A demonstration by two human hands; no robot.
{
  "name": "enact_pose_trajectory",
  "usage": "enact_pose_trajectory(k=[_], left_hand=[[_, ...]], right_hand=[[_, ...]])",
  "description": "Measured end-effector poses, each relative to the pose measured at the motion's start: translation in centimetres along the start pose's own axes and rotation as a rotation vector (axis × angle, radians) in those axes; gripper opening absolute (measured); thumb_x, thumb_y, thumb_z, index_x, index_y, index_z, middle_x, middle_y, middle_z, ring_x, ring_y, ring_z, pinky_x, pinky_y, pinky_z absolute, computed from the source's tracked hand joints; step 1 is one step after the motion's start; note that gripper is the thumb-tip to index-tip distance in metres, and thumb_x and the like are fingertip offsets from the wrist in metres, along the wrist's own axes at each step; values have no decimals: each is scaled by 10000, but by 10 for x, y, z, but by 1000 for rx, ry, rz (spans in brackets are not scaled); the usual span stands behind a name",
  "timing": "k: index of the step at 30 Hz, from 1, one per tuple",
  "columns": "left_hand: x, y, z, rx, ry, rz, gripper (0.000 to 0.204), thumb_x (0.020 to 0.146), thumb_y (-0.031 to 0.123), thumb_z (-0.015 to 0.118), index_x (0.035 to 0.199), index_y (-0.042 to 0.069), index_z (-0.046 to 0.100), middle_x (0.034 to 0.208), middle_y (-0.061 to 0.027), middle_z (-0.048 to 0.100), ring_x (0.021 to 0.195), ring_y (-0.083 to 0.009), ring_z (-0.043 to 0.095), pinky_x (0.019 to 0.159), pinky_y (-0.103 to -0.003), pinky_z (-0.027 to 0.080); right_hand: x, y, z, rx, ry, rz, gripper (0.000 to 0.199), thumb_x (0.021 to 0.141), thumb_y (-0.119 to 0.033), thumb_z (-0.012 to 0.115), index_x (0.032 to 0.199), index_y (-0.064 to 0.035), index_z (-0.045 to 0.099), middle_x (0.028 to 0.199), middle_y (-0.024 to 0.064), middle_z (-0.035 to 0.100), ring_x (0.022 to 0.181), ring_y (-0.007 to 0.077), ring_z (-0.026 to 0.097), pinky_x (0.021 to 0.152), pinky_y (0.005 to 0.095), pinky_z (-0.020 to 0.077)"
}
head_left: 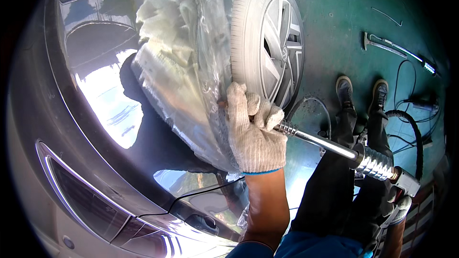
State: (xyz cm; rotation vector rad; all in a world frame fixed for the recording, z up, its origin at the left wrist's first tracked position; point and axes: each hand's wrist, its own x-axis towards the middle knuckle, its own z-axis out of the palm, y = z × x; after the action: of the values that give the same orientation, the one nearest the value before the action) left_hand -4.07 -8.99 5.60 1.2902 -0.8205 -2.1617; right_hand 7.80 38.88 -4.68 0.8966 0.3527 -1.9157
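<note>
Left hand [258, 143] clenched round the front of the chrome rod tool [330, 145], right hand [402, 207] seemingly gripping its rear end, murky there, tool slanting from beside the wheel [284, 50] and plastic sheeting [184, 62]; looks like positioning, next calls for steady two-handed aim.

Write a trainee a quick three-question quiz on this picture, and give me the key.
1. True or false: the left hand is bare.

2. Pick one. The sheet on the car is: A flat cardboard; B crumpled plastic; C woven straw.

3. Which is nearer the wheel: the left hand or the right hand?

Key:
1. False; it is gloved, its fingers around the tool.
2. B.
3. The left hand.
</note>
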Motion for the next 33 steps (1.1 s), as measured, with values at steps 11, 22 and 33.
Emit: enact_pose_trajectory(k=[11, 22, 33], left_hand=[[-1, -3, -4, -103, -125, 3, 238, 991, 268, 571, 1111, 63, 551, 765, 5, 470, 594, -88, 423, 534, -250, 427], [-82, -128, 0, 67, -137, -294, 214, 943, 121, 588, 1135, 28, 592, 656, -47, 563, 606, -147, 564, 764, -384, 529], [-84, -134, -15, 84, -416, -231, 443, 975, 143, 541, 1378, 10, 414, 826, -98, 579, 781, -210, 604, 877, -460, 511]], right_hand=[[11, -9, 11, 20, -190, 24, 416, 657, -197, 651, 930, 113, 597, 656, 215, 578, 522, 332, 575, 468, 415, 476], [-14, 0, -11, -98, 243, -167, 669, 700, -242, 708, 1212, 136, 500, 832, 263, 651, 571, 345, 643, 496, 432, 549], [20, 3, 20, -149, 92, -183, 603, 688, -333, 757, 1036, 133, 597, 776, 245, 661, 598, 369, 658, 538, 433, 573]])
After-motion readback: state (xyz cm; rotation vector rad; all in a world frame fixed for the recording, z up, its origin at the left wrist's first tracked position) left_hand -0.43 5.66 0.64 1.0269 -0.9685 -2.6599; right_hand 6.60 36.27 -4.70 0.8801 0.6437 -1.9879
